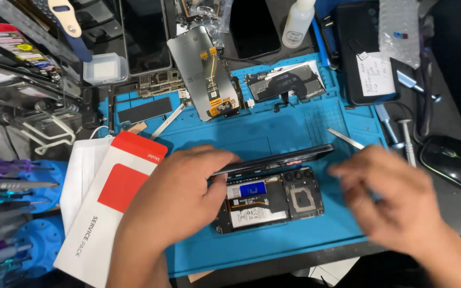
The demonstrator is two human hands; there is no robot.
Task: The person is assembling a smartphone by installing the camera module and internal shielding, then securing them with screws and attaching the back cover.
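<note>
Left hand (174, 192) fingers grip the black back cover (278, 158), tilted above the opened phone (270, 200); right hand (396, 200) beside the phone is blurred, finger state indeterminable.

Bright, even overhead light, no hard shadows; soft shade under the left hand (174, 197) on the blue work mat (273, 133). Right hand (396, 200) at 4 o'clock heavily motion-blurred, fingers smeared. Glare streaks on the detached display panel (204, 72) at 12 o'clock and on the screwdriver rack (6, 202) at 9 o'clock. Centre sharp; corners dim, slightly stretched.
</note>
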